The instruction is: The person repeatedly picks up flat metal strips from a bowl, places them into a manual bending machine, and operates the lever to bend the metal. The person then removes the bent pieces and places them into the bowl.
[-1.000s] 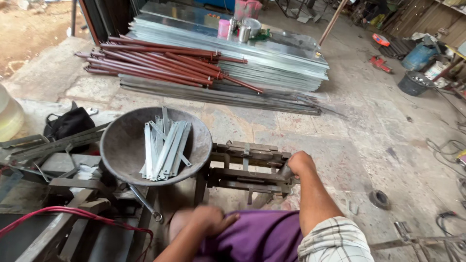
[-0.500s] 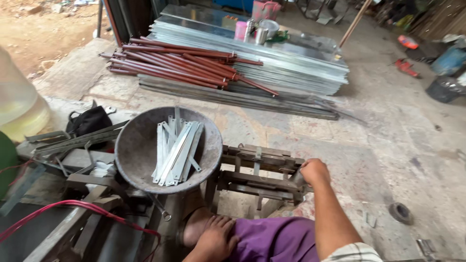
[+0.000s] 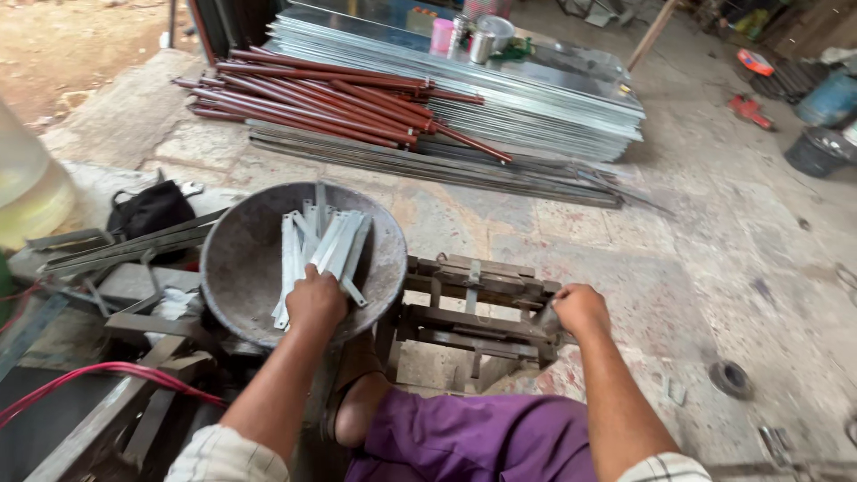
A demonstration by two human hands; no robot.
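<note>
A round dark metal pan (image 3: 241,268) sits in front of me, holding several flat silvery metal strips (image 3: 326,245). My left hand (image 3: 315,299) is inside the pan, fingers closed around the near ends of the strips. My right hand (image 3: 580,310) grips the right end of a low rusty metal frame machine (image 3: 473,308), apparently on a handle hidden under the fist. My purple-clad lap (image 3: 464,437) and a bare foot (image 3: 361,406) are below.
Dark red rods (image 3: 321,98) lie on a stack of shiny metal sheets (image 3: 536,98) on the concrete floor beyond. A black bag (image 3: 147,210) and angle irons (image 3: 125,245) lie left. A red cable (image 3: 98,375) runs lower left. Cups (image 3: 464,36) stand on the sheets.
My left hand rose from my lap into the pan and closed on the strips. The view shifted closer and slightly left; my right hand stayed on the machine.
</note>
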